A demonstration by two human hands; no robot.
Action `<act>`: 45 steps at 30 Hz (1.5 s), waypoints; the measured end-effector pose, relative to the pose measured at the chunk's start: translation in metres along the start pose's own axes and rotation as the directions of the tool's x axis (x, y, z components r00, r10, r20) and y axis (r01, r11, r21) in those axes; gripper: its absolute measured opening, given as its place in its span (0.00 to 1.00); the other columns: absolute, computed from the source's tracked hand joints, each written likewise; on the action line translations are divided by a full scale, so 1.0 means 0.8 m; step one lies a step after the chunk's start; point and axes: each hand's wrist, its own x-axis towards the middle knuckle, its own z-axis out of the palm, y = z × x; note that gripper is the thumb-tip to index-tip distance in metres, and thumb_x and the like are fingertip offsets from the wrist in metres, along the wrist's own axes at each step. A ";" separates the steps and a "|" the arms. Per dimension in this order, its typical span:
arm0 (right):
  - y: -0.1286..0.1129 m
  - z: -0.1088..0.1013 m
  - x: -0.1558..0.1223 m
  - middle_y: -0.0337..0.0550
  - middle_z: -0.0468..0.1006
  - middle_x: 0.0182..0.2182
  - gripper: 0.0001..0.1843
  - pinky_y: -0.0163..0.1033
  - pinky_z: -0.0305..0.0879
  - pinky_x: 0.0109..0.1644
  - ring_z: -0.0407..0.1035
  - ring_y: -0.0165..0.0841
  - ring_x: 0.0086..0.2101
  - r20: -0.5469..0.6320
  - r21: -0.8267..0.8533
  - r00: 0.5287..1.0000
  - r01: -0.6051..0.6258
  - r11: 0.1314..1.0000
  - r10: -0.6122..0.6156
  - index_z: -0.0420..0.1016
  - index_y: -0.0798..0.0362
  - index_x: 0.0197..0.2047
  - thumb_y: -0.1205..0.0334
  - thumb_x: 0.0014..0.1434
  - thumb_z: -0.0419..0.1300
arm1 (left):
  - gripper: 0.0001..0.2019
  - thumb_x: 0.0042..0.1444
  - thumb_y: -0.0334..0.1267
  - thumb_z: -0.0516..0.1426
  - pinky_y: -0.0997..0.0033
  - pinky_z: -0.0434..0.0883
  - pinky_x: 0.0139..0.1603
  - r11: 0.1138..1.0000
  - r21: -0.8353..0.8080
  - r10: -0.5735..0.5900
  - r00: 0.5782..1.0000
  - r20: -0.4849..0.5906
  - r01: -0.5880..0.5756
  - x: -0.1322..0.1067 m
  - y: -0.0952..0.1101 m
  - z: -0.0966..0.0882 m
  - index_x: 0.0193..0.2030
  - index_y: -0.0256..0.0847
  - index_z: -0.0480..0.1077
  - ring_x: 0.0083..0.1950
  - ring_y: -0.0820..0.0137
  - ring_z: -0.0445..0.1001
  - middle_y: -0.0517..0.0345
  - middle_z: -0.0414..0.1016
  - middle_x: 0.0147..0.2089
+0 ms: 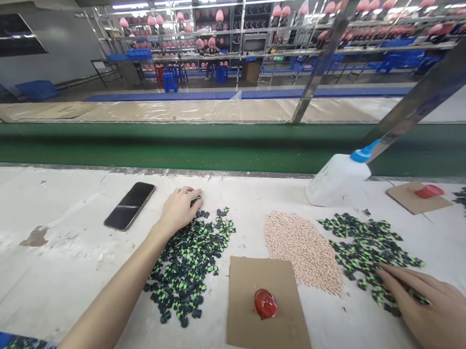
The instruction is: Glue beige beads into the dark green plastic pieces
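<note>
My left hand rests on the far end of a heap of small black-and-green pieces, its fingers curled down over the pieces. My right hand lies flat at the near right with fingers stretched onto a second heap of black-and-green pieces. Between the two heaps lies a pile of small pink pellets. In front of it sits a brown cardboard square with a red blob on it.
A black phone lies left of my left hand. A white bottle with a blue cap lies tilted at the back right, beside another cardboard piece with a red blob. A green conveyor belt runs behind the white table.
</note>
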 end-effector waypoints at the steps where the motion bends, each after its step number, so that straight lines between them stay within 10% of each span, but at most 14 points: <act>1: -0.008 0.003 0.001 0.54 0.85 0.28 0.13 0.56 0.68 0.34 0.74 0.51 0.29 0.002 -0.111 0.997 0.074 0.991 -0.074 0.86 0.42 0.29 0.45 0.59 0.69 | 0.15 0.70 0.42 0.61 0.49 0.79 0.55 1.000 0.024 0.008 1.000 0.023 -0.008 0.000 0.002 0.002 0.60 0.42 0.73 0.56 0.57 0.79 0.47 0.75 0.63; 11: -0.112 0.085 0.006 0.50 0.87 0.40 0.14 0.49 0.77 0.42 0.79 0.44 0.39 0.386 -0.153 0.882 0.350 0.924 -0.270 0.85 0.51 0.46 0.62 0.71 0.56 | 0.13 0.69 0.43 0.62 0.53 0.80 0.51 0.995 0.041 -0.098 0.975 0.198 0.092 0.002 0.001 -0.011 0.56 0.40 0.75 0.51 0.59 0.81 0.50 0.79 0.56; 24: -0.113 0.098 0.013 0.51 0.87 0.38 0.19 0.46 0.76 0.39 0.80 0.44 0.37 0.453 -0.064 0.865 0.272 0.960 -0.215 0.84 0.49 0.43 0.72 0.69 0.51 | 0.07 0.65 0.39 0.64 0.53 0.79 0.52 0.972 -0.156 -0.170 0.984 0.051 0.175 -0.009 0.013 -0.028 0.46 0.39 0.79 0.45 0.59 0.82 0.53 0.84 0.45; 31: -0.118 0.097 0.014 0.54 0.86 0.38 0.18 0.50 0.76 0.40 0.80 0.46 0.38 0.401 0.066 0.907 0.108 0.992 -0.126 0.86 0.51 0.42 0.67 0.67 0.53 | 0.10 0.49 0.49 0.63 0.60 0.83 0.45 0.895 -0.419 -0.219 0.969 -0.116 0.152 -0.064 0.038 -0.041 0.31 0.46 0.78 0.40 0.54 0.86 0.54 0.88 0.34; 37: -0.123 0.080 0.019 0.48 0.87 0.38 0.07 0.54 0.78 0.48 0.81 0.44 0.39 0.328 0.271 0.940 -0.193 0.943 0.098 0.86 0.47 0.38 0.62 0.61 0.64 | 0.08 0.56 0.47 0.65 0.73 0.83 0.33 0.762 -0.645 -0.182 0.974 -0.133 0.054 -0.132 0.070 -0.030 0.37 0.48 0.81 0.31 0.66 0.84 0.60 0.86 0.31; 45: -0.171 0.030 0.011 0.41 0.84 0.30 0.18 0.37 0.80 0.30 0.77 0.31 0.26 0.515 0.537 0.777 -0.622 0.569 0.363 0.84 0.44 0.37 0.43 0.50 0.77 | 0.08 0.61 0.30 0.63 0.83 0.78 0.31 0.497 -0.863 0.134 0.991 -0.028 -0.092 -0.187 0.162 0.004 0.36 0.48 0.81 0.29 0.76 0.82 0.66 0.84 0.32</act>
